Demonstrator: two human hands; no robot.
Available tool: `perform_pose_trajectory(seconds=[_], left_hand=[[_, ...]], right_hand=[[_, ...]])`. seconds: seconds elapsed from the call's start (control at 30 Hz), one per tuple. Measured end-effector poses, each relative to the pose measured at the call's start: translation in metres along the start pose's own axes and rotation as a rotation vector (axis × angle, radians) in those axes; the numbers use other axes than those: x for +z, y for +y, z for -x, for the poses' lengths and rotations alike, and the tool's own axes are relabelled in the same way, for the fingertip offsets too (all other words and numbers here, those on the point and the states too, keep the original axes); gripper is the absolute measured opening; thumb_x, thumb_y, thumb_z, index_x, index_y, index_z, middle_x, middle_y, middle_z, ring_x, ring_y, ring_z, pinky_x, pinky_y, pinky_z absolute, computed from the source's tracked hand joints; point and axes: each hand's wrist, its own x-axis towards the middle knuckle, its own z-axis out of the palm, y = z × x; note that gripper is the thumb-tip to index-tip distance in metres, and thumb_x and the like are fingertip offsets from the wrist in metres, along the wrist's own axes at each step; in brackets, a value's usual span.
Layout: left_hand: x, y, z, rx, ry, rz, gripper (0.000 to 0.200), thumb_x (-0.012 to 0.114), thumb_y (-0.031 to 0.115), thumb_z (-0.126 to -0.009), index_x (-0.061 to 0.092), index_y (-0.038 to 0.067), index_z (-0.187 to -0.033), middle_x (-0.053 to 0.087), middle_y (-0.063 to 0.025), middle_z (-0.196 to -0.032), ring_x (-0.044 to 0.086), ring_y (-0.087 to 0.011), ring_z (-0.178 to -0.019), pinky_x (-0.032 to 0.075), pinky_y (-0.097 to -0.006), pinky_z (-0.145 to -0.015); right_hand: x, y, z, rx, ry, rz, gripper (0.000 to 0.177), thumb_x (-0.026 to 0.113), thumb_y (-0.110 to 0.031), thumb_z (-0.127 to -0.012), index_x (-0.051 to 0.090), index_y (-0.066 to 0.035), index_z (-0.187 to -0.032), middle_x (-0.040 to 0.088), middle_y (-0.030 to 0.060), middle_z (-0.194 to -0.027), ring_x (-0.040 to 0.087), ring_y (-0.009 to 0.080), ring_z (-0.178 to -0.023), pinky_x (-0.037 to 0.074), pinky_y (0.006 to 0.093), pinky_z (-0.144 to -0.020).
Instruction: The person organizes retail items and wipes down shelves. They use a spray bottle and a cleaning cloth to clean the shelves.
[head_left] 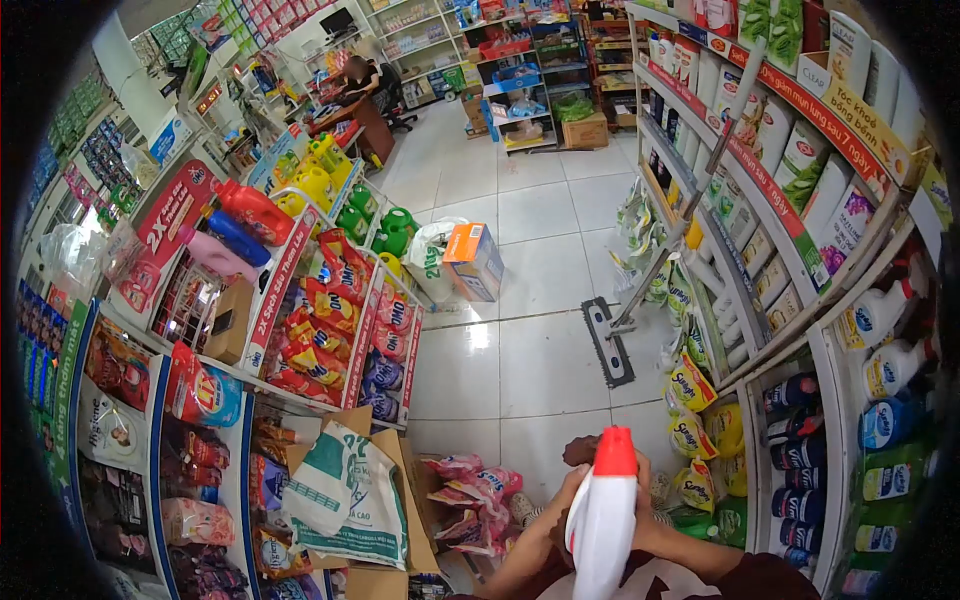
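Note:
A white bottle with a red top [605, 510] is held upright close to my body. My right hand [652, 525] wraps around it from the right, with its fingers partly hidden behind the bottle. On the other side, my left hand [560, 515] is closed against the bottle, and a dark brown cloth [582, 450] sticks out above its fingers. Part of that grip is hidden by the bottle. Below my hands, pink bags [475, 505] lie on the floor, and yellow Sunlight pouches [690, 435] hang at the right shelf.
A flat mop [607, 342] leans against the right shelf [775, 350]. Detergent bags [320, 330] fill the left rack, beside an open carton [395, 450] with a printed bag. An orange-and-white box [472, 262] stands in the aisle. Farther back, a person [365, 80] sits at a desk.

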Motion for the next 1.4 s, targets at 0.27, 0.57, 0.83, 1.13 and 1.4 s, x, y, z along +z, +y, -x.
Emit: perform_pose_trajectory(seconds=[0.27, 0.57, 0.83, 1.13, 1.4], left_hand=[[-0.088, -0.018, -0.064, 0.742, 0.218, -0.762, 0.052, 0.042, 0.04, -0.089, 0.038, 0.003, -0.126, 0.049, -0.0085, -0.115, 0.047, -0.0209, -0.108, 0.036, -0.0329, -0.093], [-0.037, -0.002, -0.046, 0.779, -0.181, -0.414, 0.042, 0.061, 0.001, -0.061, 0.039, 0.003, -0.097, 0.053, -0.0128, -0.071, 0.052, -0.0219, -0.071, 0.041, -0.0358, -0.072], [-0.053, -0.028, -0.047, 0.821, -0.1, -0.728, 0.044, 0.061, 0.003, -0.052, 0.042, 0.004, -0.091, 0.054, -0.0091, -0.067, 0.053, -0.023, -0.065, 0.039, -0.0382, -0.076], [-0.061, -0.033, -0.054, 0.69, -0.139, -0.618, 0.041, 0.069, 0.009, -0.062, 0.042, 0.003, -0.093, 0.054, -0.0104, -0.07, 0.053, -0.0217, -0.068, 0.042, -0.0354, -0.069], [-0.075, -0.065, -0.054, 0.53, 0.174, -0.89, 0.046, 0.07, 0.015, -0.07, 0.043, 0.0, -0.104, 0.048, -0.0072, -0.096, 0.048, -0.0177, -0.087, 0.04, -0.0292, -0.078]], right_hand=[[-0.015, 0.003, -0.002, -0.015, -0.078, -0.021, 0.122, 0.085, -0.038, -0.043, 0.008, -0.029, -0.138, 0.02, 0.0281, -0.128, 0.031, 0.0451, -0.115, 0.033, 0.0518, -0.091], [-0.042, -0.016, -0.024, 0.398, -0.638, 0.069, 0.122, 0.083, -0.028, -0.044, 0.008, -0.012, -0.139, 0.022, 0.0258, -0.127, 0.036, 0.0444, -0.114, 0.037, 0.042, -0.092], [-0.038, 0.022, 0.035, 0.755, -0.346, -0.481, 0.121, 0.083, -0.01, -0.051, 0.0, -0.004, -0.139, 0.031, 0.0194, -0.134, 0.039, 0.0228, -0.116, 0.032, 0.032, -0.098], [-0.032, 0.027, 0.063, 0.842, -0.284, -0.435, 0.1, 0.08, -0.014, -0.053, 0.023, -0.001, -0.135, 0.038, 0.0153, -0.129, 0.037, 0.0242, -0.119, 0.028, 0.0349, -0.101], [-0.011, 0.001, 0.014, 0.389, -0.119, -0.177, 0.073, 0.07, -0.031, -0.063, 0.041, -0.001, -0.122, 0.043, 0.0161, -0.122, 0.04, 0.0303, -0.117, 0.034, 0.038, -0.096]])
